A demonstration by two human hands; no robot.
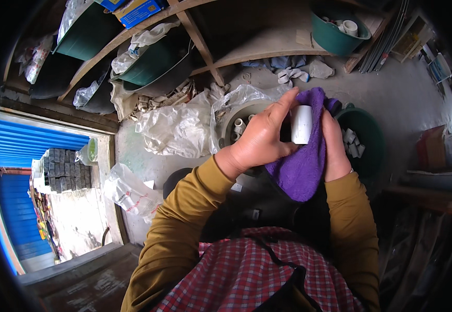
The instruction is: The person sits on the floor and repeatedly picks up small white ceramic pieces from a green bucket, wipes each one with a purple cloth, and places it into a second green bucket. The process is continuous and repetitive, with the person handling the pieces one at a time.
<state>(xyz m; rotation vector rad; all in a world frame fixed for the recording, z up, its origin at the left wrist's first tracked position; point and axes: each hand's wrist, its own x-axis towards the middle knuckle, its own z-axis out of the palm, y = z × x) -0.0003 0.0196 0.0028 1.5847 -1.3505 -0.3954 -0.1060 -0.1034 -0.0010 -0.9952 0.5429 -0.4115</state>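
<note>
A short white plastic pipe fitting [301, 125] lies against a purple cloth [300, 177] in front of me. My left hand [261, 132] curves around the fitting from the left, its thumb by the lower end and its fingers by the upper end. The fingertips are partly hidden at the cloth. From the right, my right hand [334, 145] grips the cloth and backs the fitting with it; most of its fingers are behind the fabric. Below my left hand, a pale round tub [222, 125] contains white fittings. A dark green bucket [374, 140] with more white pieces stands beyond my right hand.
Clear plastic sheeting [176, 130] spreads left of the tub, with a printed plastic bag [130, 192] nearer me. Wooden shelving [200, 39] at the back carries green basins, one with fittings [335, 39]. A glove [292, 76] lies on the floor below it. An opening is at left.
</note>
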